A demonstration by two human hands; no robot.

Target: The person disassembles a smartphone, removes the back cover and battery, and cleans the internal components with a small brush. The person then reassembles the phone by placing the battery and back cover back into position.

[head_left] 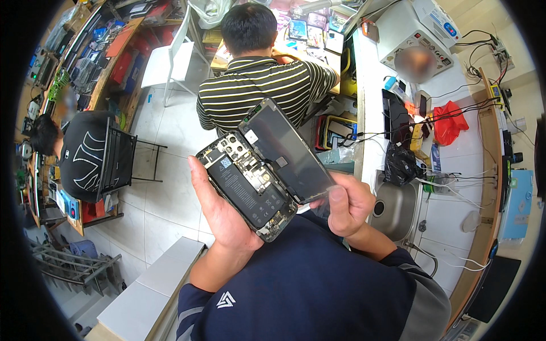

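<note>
An opened smartphone lies across my two hands, its halves spread apart like a book. My left hand (223,219) is wrapped round the phone body (244,184), whose black battery and bare circuit board face up. Between thumb and fingers, my right hand (348,206) grips the lower corner of the screen panel (287,150), its dark back side showing. Along their inner long edges the two halves lie close together; whether a cable still joins them I cannot make out.
Just beyond the phone a person in a striped shirt (256,85) sits at a cluttered bench. Another person in black (85,153) sits at the left bench. A metal sink (395,213), black bag (401,165) and cables are on the right; a white chair (170,59) stands behind left.
</note>
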